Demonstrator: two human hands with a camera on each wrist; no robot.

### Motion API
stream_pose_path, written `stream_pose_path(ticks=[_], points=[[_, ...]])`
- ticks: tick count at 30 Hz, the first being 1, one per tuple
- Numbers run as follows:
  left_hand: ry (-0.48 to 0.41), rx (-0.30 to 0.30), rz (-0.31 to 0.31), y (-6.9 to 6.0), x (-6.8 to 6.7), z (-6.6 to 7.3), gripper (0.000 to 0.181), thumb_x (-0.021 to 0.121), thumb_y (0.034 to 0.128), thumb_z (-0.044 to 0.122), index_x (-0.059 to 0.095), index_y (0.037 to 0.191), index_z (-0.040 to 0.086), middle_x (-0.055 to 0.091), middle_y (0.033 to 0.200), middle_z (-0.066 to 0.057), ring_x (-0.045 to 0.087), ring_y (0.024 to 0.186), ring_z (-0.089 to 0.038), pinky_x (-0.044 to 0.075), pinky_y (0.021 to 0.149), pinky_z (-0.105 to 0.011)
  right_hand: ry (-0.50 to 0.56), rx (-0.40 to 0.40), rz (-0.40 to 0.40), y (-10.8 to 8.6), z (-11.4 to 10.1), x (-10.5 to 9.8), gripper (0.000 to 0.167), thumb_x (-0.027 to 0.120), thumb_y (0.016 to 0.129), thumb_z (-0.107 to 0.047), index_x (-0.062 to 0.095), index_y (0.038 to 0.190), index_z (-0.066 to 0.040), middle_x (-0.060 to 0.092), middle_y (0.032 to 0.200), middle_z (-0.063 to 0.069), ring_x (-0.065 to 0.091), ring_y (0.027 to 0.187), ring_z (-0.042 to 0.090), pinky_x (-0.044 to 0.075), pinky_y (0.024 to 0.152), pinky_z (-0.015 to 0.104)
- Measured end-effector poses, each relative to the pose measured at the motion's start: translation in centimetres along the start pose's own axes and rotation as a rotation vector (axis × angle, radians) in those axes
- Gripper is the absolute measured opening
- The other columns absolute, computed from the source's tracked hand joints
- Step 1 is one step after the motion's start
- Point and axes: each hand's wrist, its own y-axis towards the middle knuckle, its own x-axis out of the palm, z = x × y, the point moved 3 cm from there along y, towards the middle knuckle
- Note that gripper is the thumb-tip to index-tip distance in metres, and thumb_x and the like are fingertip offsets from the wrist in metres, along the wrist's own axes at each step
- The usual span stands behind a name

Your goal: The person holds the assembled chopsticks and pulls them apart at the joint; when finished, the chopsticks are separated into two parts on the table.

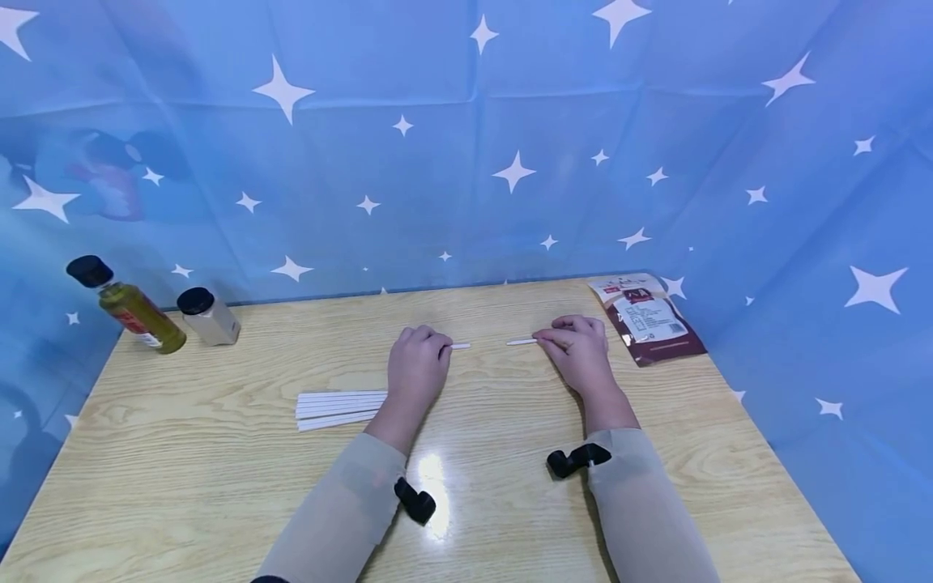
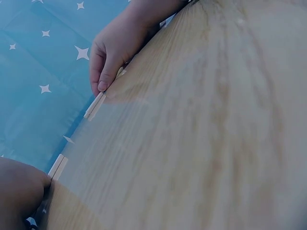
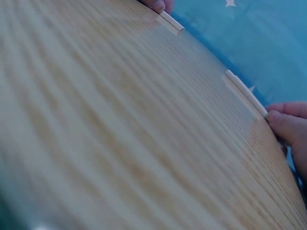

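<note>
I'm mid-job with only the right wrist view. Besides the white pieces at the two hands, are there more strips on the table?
Observer: Yes. The head view shows a group of white strips lying on the table, to the left of the left hand.

Operator: And what lies out past the right hand, beyond the white piece it pinches?

Observer: A printed packet lies to the right of that hand, by the table's back edge.
</note>
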Motion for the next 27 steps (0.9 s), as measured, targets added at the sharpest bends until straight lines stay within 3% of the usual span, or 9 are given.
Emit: stream_pose_path(ticks=[10, 16, 21, 27], points=[[-0.023, 0.029, 0.054, -0.2, -0.1, 0.0, 0.006, 0.08, 0.0969, 0.015, 0.085, 0.097, 0.011, 0.077, 0.097, -0.007, 0.067, 0.089, -0.029, 0.058, 0.081, -0.04, -0.014, 0.032, 0.002, 0.0, 0.3, 0.2, 0.016, 0.074, 0.103, -0.023, 0.085, 0.115, -0.02, 0.063, 0.135, 0.015, 0.042, 0.13, 0.04, 0.028, 0.111, 0.06], [-0.027, 0.02, 0.024, -0.4, -0.6, 0.2, 0.013, 0.079, 0.098, 0.023, 0.084, 0.102, 0.012, 0.076, 0.101, -0.007, 0.067, 0.092, -0.029, 0.057, 0.083, -0.043, -0.001, 0.053, -0.014, 0.0, 0.0, 0.3, 0.02, 0.072, 0.105, -0.025, 0.083, 0.121, -0.021, 0.061, 0.135, 0.013, 0.041, 0.131, 0.039, 0.027, 0.111, 0.062], [-0.029, 0.015, 0.04, -0.4, -1.1, 0.4, 0.021, 0.077, 0.0983, 0.03, 0.082, 0.108, 0.012, 0.075, 0.107, -0.008, 0.068, 0.098, -0.03, 0.057, 0.083, -0.049, 0.028, 0.04, -0.012, 0.0, -0.5, 0.0, 0.026, 0.07, 0.106, -0.029, 0.08, 0.128, -0.019, 0.061, 0.136, 0.014, 0.04, 0.132, 0.04, 0.026, 0.112, 0.063], [-0.031, 0.01, 0.028, -0.6, -1.5, 0.4, 0.025, 0.074, 0.1006, 0.033, 0.082, 0.111, 0.011, 0.075, 0.109, -0.009, 0.068, 0.1, -0.031, 0.057, 0.083, -0.049, 0.039, 0.007, 0.055, -0.2, -0.9, 0.1, 0.03, 0.071, 0.105, -0.03, 0.078, 0.13, -0.015, 0.061, 0.138, 0.017, 0.042, 0.133, 0.042, 0.027, 0.112, 0.063]])
